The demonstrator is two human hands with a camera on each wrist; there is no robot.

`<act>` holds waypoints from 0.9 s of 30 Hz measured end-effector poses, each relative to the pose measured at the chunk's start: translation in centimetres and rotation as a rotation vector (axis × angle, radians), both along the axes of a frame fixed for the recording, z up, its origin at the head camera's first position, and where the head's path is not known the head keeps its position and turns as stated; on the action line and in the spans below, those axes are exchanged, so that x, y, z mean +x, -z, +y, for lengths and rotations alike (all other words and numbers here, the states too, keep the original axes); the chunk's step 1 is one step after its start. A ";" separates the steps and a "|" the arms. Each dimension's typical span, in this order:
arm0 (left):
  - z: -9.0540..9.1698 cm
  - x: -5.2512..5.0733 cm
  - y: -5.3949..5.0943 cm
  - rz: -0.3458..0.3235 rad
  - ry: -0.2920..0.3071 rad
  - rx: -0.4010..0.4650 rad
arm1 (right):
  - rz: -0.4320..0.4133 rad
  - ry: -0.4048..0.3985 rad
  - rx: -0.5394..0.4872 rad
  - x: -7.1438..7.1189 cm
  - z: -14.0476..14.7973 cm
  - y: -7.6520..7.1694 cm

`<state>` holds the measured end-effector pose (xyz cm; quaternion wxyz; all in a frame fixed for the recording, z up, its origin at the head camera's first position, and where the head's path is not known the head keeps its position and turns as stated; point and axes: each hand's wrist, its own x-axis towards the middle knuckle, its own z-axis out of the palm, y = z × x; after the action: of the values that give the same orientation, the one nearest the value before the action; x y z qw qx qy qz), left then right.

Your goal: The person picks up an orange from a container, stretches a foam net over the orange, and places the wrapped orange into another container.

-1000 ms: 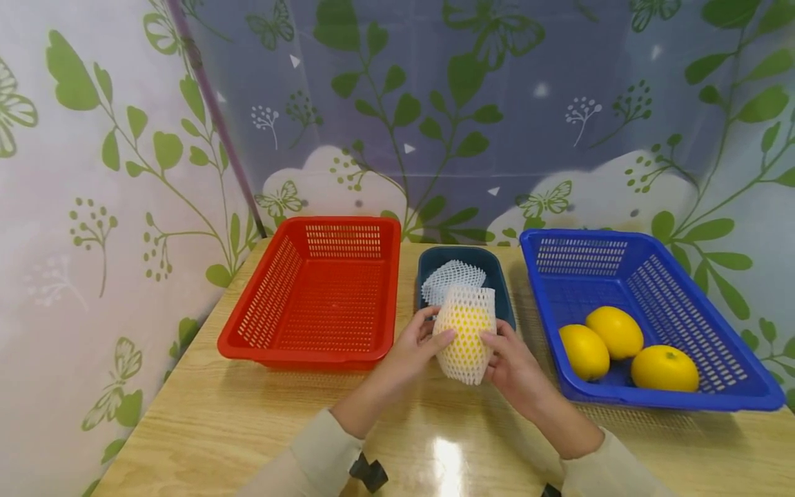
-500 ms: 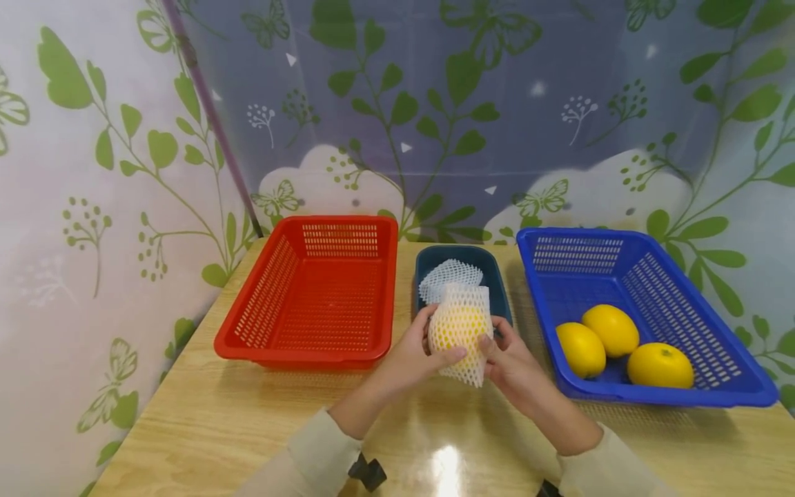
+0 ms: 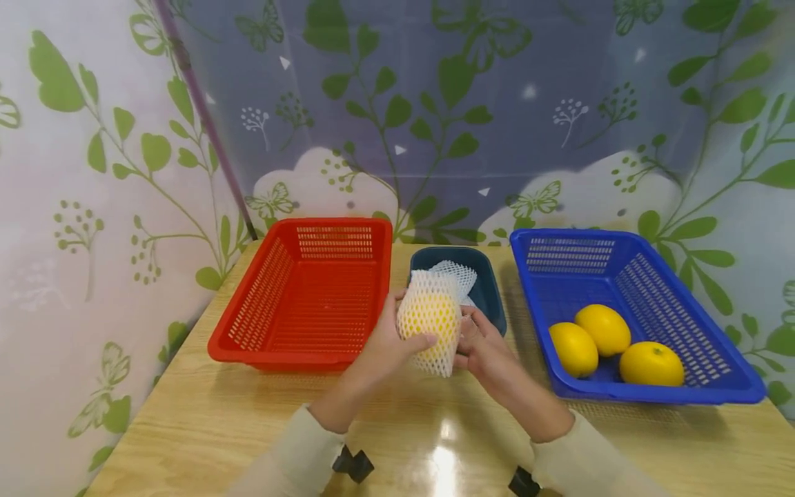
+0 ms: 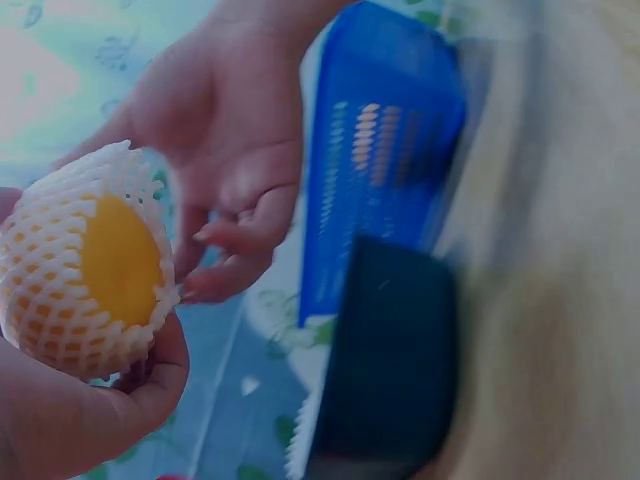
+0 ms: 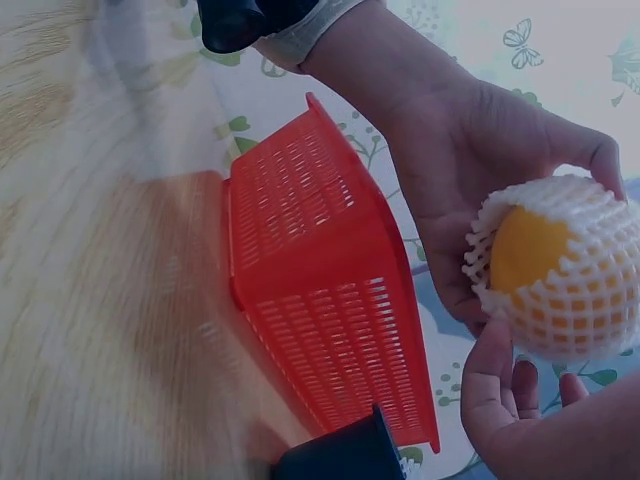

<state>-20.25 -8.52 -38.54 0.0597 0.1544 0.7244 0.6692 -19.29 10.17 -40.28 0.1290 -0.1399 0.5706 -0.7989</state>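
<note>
A round yellow fruit (image 3: 433, 319) sits inside a white foam net sleeve (image 3: 428, 281). My left hand (image 3: 385, 345) grips it from the left, thumb across the front. Close by on the right is my right hand (image 3: 491, 355), its fingers loosely bent beside the net's lower edge. In the left wrist view a fingertip of the right hand (image 4: 235, 180) seems to touch that edge, and bare fruit (image 4: 122, 262) shows through the net's open end. Behind the hands, a dark teal bin (image 3: 491, 276) contains more white foam netting (image 3: 458, 275), partly hidden.
On the left stands a red basket (image 3: 298, 359) with nothing in it. The blue basket (image 3: 652, 395) at the right holds several bare yellow fruits (image 3: 602, 330). Both stand on a light wooden table (image 3: 248, 414), with a leaf-patterned cloth (image 3: 397, 124) behind and at the sides.
Both hands have moved left with the netted fruit, and the view has shifted slightly. The right hand has loosened from the fruit, its thumb lifting off the front, while the left keeps its grip.
</note>
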 end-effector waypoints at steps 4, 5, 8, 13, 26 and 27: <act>-2.1 -0.6 -0.9 0.041 -0.028 0.086 | -0.043 0.025 0.001 -0.6 -1.0 -0.5; -2.8 -0.8 -1.1 0.043 -0.035 0.096 | -0.058 0.042 0.008 -0.7 -1.3 -0.5; -4.8 -1.3 -1.6 0.035 -0.072 0.104 | -0.050 0.107 0.080 -1.2 -2.1 -0.5; -8.0 -2.2 -1.9 0.015 -0.173 0.055 | 0.100 0.198 0.258 -2.0 -3.6 -0.3; -13.6 -3.6 -1.5 -0.032 -0.397 -0.210 | 0.425 0.175 0.778 -3.2 -6.3 0.0; -14.0 -3.7 -1.5 -0.033 -0.419 -0.250 | 0.431 0.164 0.803 -3.3 -6.5 0.1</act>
<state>-23.92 -22.48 -37.08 -0.0500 -0.0188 0.8167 0.5746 -22.57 3.70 -40.38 -0.0122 -0.1962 0.8578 -0.4750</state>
